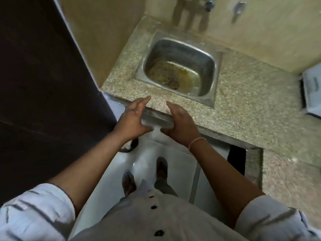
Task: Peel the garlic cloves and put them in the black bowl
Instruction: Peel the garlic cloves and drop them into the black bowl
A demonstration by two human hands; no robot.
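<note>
No garlic and no black bowl show in this view. My left hand [132, 119] and my right hand [180, 122] hover side by side over the front edge of a speckled granite counter [243, 94]. Both hands have straight, spread fingers and hold nothing. Their thumbs point toward each other, a small gap apart. A thin pink band circles my right wrist.
A small steel sink [180, 66] with brown residue in its basin is set into the counter just beyond my hands. A tap [209, 3] is on the tiled wall above. A dark door [43, 66] stands at left, a white box [311, 94] at far right. My sandalled feet are on a white floor.
</note>
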